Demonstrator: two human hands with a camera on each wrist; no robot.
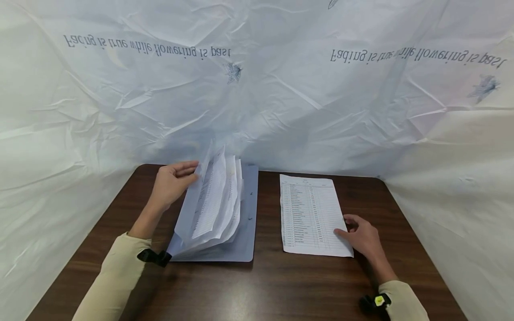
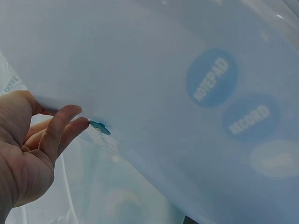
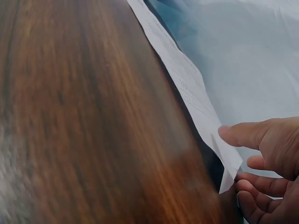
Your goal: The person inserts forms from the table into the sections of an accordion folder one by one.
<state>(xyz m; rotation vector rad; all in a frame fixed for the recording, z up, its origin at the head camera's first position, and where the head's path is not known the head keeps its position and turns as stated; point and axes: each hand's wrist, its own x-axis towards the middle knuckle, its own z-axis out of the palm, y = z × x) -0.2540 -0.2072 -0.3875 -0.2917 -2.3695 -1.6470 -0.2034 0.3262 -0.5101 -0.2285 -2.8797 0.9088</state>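
Observation:
A pale blue plastic file folder (image 1: 250,214) lies at the left of the table with its front cover raised. Several printed sheets (image 1: 217,200) fan out inside it. My left hand (image 1: 173,183) pinches the cover's outer edge between thumb and fingers. In the left wrist view the cover (image 2: 135,84) shows round "NOTEPAD" and "RECORD" prints. A single printed sheet (image 1: 309,214), bearing a table of rows, lies to the right of the folder. My right hand (image 1: 363,238) grips its lower right edge, thumb (image 3: 231,134) on top and the other fingers curled at the edge.
The dark wood table (image 1: 257,290) has rounded far corners. White plastic sheeting (image 1: 281,89) with printed words hangs behind and at both sides. Dark wrist cameras are strapped over both sleeves (image 1: 116,276).

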